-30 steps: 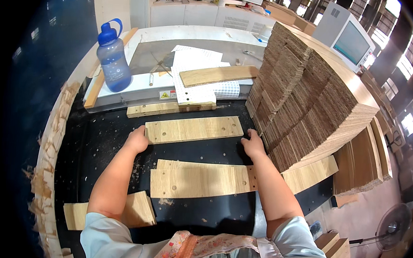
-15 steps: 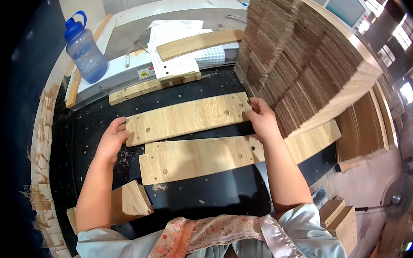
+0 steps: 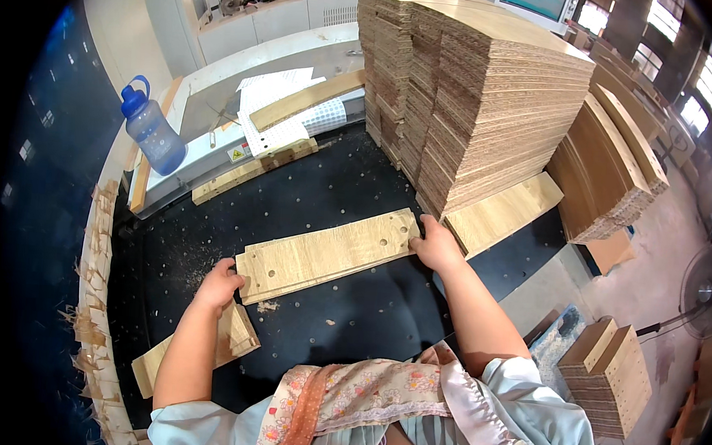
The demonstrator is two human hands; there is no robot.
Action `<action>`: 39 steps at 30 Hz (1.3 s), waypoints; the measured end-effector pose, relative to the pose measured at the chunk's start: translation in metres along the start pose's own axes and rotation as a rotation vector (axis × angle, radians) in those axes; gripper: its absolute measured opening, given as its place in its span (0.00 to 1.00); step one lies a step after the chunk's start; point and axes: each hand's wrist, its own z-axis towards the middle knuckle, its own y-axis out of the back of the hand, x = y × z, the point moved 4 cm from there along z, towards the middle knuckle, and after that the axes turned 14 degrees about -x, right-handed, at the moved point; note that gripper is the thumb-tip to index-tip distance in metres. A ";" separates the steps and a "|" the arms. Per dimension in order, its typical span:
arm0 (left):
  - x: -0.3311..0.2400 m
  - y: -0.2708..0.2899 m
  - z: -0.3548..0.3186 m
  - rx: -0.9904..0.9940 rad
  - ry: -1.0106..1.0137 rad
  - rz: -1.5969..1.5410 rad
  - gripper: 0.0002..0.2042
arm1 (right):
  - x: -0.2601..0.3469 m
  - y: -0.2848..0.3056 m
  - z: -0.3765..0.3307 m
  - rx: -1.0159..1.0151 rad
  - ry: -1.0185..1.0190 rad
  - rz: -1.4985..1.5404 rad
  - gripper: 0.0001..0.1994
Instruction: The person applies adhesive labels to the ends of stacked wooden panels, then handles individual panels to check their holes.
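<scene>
Black perforated worktable [image 3: 342,319] lies below us, sawdust scattered. Our left hand [image 3: 220,283] and right hand [image 3: 434,245] clasp opposite ends of the drilled boards [image 3: 328,254], now one stack between our fingers; half a second ago two lay apart. Beyond our right fingertips rises the tall panel stack [image 3: 478,91].

Two stacked light-wood boards [image 3: 330,253] — drilled with holes — lie flat on black table.

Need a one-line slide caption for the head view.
Both hands, left hand and right hand, grip the ends of stacked drilled wooden boards on a black perforated worktable beside a tall board stack.
</scene>
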 end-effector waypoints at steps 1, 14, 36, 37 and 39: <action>0.000 -0.003 -0.001 -0.009 0.029 0.003 0.28 | -0.002 -0.002 0.004 0.038 -0.030 0.009 0.26; -0.003 -0.014 0.027 -0.215 -0.034 -0.537 0.33 | -0.013 -0.022 0.010 -0.169 -0.025 0.521 0.26; -0.077 -0.113 -0.080 0.179 -0.883 1.017 0.45 | -0.034 -0.023 -0.031 -0.149 0.232 0.491 0.27; -0.072 -0.122 -0.078 0.184 -0.886 1.032 0.45 | -0.036 -0.025 -0.032 -0.166 0.249 0.490 0.27; -0.069 -0.126 -0.073 0.179 -0.966 1.035 0.43 | -0.037 -0.026 -0.033 -0.154 0.203 0.467 0.29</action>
